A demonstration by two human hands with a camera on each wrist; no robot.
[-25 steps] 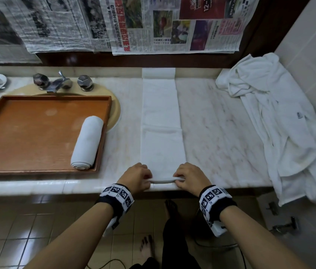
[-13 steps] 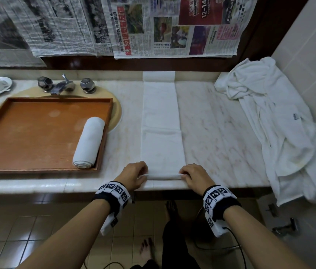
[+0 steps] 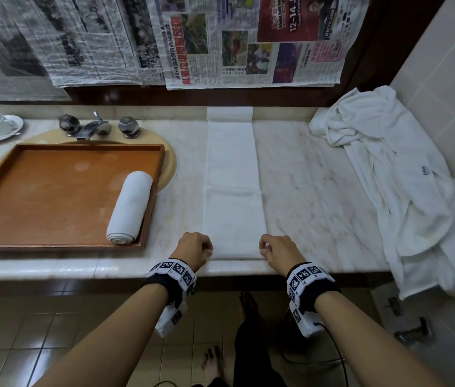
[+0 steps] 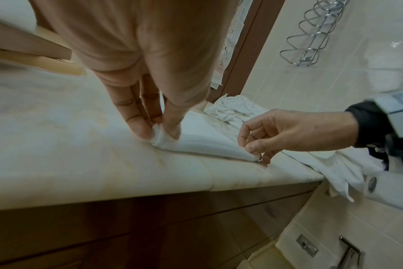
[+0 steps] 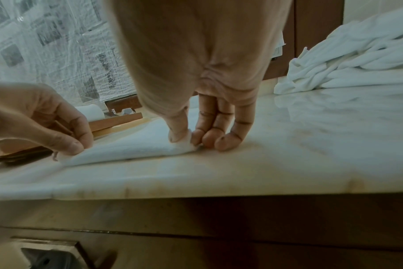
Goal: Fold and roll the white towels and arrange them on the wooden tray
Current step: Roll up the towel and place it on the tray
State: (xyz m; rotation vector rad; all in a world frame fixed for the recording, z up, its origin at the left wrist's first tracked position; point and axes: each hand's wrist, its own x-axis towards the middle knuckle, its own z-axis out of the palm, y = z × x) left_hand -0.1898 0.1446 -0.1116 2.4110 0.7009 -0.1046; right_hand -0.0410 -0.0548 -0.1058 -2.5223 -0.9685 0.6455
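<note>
Both my hands pinch one folded towel (image 3: 234,208).
Left hand (image 3: 192,248), right hand (image 3: 279,250) grip its near corners; one rolled towel (image 3: 129,208) on one wooden tray (image 3: 53,191); marble counter (image 3: 318,196).

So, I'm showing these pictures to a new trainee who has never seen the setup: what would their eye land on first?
Probably the long folded white towel stretched across the marble counter, with the left hand and right hand each pinching a near corner at the counter's front edge. Next, the wooden tray to the left, one rolled towel along its right side, and the rumpled white heap at the far right.
</note>
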